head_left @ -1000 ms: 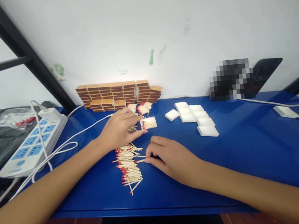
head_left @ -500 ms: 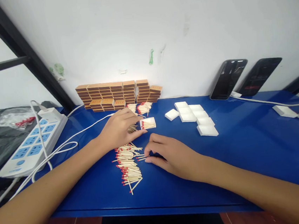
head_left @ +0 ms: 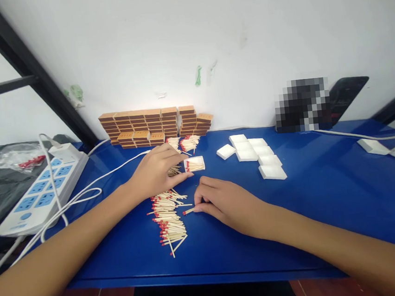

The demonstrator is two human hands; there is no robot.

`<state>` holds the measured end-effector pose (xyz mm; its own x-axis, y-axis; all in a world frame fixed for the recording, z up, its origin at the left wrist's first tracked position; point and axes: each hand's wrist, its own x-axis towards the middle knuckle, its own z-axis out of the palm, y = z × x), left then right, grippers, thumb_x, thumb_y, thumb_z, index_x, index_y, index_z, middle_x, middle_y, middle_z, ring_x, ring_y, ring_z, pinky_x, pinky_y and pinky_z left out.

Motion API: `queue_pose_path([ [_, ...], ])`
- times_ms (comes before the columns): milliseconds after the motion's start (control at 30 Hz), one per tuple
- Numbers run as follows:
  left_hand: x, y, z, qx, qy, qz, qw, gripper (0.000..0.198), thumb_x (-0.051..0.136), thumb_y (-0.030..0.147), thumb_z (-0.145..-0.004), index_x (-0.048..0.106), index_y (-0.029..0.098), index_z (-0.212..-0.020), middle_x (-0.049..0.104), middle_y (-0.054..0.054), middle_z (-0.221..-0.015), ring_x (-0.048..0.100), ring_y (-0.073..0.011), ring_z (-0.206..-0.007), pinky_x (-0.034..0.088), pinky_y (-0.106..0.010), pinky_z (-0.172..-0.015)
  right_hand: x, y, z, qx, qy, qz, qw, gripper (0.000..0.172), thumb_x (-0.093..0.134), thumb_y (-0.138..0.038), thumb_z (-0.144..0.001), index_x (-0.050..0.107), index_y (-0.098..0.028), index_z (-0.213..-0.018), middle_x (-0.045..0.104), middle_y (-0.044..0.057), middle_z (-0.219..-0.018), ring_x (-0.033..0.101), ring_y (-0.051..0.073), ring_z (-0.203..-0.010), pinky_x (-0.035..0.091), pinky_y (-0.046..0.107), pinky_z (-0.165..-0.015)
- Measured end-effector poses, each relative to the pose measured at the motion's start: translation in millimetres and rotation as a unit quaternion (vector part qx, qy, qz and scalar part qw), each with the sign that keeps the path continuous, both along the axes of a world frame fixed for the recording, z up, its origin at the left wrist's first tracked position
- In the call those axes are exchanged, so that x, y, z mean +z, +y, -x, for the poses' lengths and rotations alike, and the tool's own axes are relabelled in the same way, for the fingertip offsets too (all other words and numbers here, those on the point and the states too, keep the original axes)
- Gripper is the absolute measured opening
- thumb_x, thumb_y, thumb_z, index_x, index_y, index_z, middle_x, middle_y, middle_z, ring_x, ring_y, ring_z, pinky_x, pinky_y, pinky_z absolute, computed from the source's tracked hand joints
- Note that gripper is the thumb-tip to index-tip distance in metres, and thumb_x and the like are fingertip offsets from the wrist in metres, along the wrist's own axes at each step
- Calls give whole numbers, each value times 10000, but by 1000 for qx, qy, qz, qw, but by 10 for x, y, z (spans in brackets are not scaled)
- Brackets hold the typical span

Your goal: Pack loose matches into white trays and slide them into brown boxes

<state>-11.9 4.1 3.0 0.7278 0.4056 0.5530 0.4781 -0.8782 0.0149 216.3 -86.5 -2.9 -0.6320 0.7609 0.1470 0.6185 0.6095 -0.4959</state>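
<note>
My left hand (head_left: 158, 171) steadies a white matchbox tray (head_left: 201, 163), thumb at its near edge and forefinger at its far left corner. Several red-tipped matches lie in that tray. My right hand (head_left: 222, 204), lower and to the right, pinches a match (head_left: 188, 211) between thumb and fingertips, its red head pointing left. A long pile of loose matches (head_left: 170, 223) spreads on the table left of my right hand. Darker sticks (head_left: 174, 170) are partly hidden beneath my left hand.
Stacked matchboxes (head_left: 146, 125) line the wall, with more matches (head_left: 190, 143) before them. White trays (head_left: 247, 154) lie to the right on the blue table (head_left: 315, 211). A power strip (head_left: 41, 193) with white cables sits left; a phone (head_left: 349, 98) leans at the back right.
My right hand has drawn slightly right, away from the pile, with a match between its fingers. My left hand keeps its place at the tray.
</note>
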Motion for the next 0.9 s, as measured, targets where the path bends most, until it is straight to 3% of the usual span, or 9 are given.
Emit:
queue_pose_path([
  [233,-22,-21,-10,-19,0,-1,1000,410,688,481,-953,729,144,-1183,747,-103,-975,651,-227,-906,557,-393,-848,86,231,-226,-124,53,-169,976,92,599,-250,-1027,633,-195,-962,615,45,-970,583,166,-774,449,305,-680],
  [333,-25,-54,-30,-35,-1,-8,999,423,699,491,-945,727,137,-1175,743,-100,-956,649,-223,-887,554,-385,-834,46,301,-266,-144,34,-206,967,111,565,-250,-1037,638,-194,-974,615,54,-962,577,177,-770,436,312,-664],
  [533,12,-130,-82,-55,-2,-1,998,371,678,482,-960,739,154,-1121,741,-92,-927,658,-221,-868,561,-380,-808,-59,313,-235,-123,0,-227,966,134,544,-242,-1041,649,-187,-979,630,67,-960,594,183,-784,442,311,-670],
  [800,-10,-109,-67,-46,1,-2,999,382,679,492,-959,739,151,-1123,748,-96,-950,662,-224,-892,557,-380,-829,-79,305,-236,-102,71,-188,974,122,558,-251,-1037,651,-190,-986,625,55,-962,610,169,-800,479,306,-692],
  [900,-17,-71,-41,-22,7,3,1000,386,681,481,-957,740,144,-1136,745,-101,-955,661,-229,-899,554,-382,-827,-79,238,-183,-65,98,-180,977,115,564,-251,-1037,651,-180,-1012,617,52,-967,605,159,-810,483,297,-704],
])
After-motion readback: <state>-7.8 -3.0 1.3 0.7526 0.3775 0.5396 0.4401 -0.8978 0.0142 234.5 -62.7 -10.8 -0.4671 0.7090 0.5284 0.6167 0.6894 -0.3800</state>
